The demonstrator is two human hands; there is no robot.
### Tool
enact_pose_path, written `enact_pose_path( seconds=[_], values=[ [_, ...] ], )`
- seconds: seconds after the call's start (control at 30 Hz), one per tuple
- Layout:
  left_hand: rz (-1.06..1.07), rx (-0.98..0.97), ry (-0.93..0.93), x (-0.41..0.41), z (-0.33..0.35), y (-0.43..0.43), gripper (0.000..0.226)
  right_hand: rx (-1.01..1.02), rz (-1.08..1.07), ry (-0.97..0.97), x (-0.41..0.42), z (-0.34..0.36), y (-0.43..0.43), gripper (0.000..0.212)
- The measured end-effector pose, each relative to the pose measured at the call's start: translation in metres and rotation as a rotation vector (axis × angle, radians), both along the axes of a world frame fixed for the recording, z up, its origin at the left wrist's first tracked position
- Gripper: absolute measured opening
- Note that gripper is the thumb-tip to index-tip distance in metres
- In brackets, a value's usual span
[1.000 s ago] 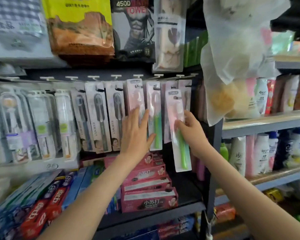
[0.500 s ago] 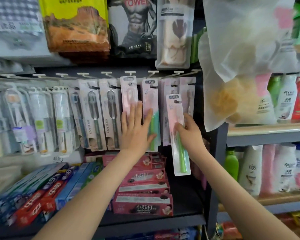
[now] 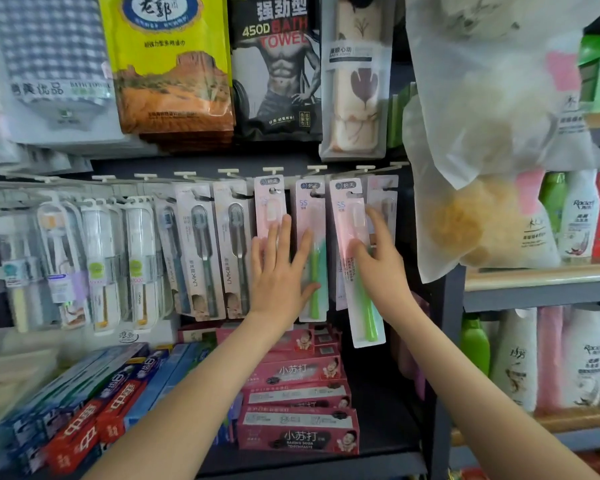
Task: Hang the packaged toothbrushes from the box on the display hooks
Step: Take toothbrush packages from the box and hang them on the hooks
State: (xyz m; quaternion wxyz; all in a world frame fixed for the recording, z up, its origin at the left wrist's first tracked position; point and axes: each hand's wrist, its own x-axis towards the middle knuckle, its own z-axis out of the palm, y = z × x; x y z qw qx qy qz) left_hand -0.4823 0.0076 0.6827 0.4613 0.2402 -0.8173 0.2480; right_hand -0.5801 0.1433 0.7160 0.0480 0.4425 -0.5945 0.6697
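Pegboard hooks (image 3: 272, 171): left hand (image 3: 278, 271) fingers (image 3: 284, 233) spread flat on hung packs (image 3: 310, 216); right hand (image 3: 381, 271) pinches pink toothbrush pack (image 3: 349, 216).

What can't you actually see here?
Head view only:
- Whether the pink toothbrush pack in the right hand sits on its hook: too small to tell.
- Middles of the hung packs: covered by the left hand.
- The supply box: out of frame.
- Toothpaste boxes, lower left: print blurred.
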Motion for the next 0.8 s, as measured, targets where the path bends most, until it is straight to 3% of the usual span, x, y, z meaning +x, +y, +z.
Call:
enact_pose_path(
  seconds=[0.23, 0.43, 0.57, 0.63, 0.8],
  values=[
    [-0.037, 0.02, 0.016, 0.006, 0.001, -0.011, 0.106, 0.061, 0.01, 0.081, 0.012, 0.009, -0.01, 0.058],
    [-0.083, 0.093, -0.099, 0.011, 0.008, -0.019, 0.081, 0.117, -0.041, 0.144, 0.022, 0.018, -0.021, 0.058],
    [-0.029, 0.142, -0.267, 0.013, 0.017, -0.021, 0.099, 0.148, -0.084, 0.179, 0.017, 0.016, -0.03, 0.059],
    [-0.101, 0.138, -0.294, 0.011, 0.017, -0.024, 0.106, 0.152, -0.08, 0.196, 0.012, 0.01, -0.032, 0.059],
    [-0.183, -0.025, -0.097, 0.008, 0.012, -0.034, 0.089, 0.129, -0.094, 0.17, 0.017, 0.003, -0.038, 0.06]
  ],
)
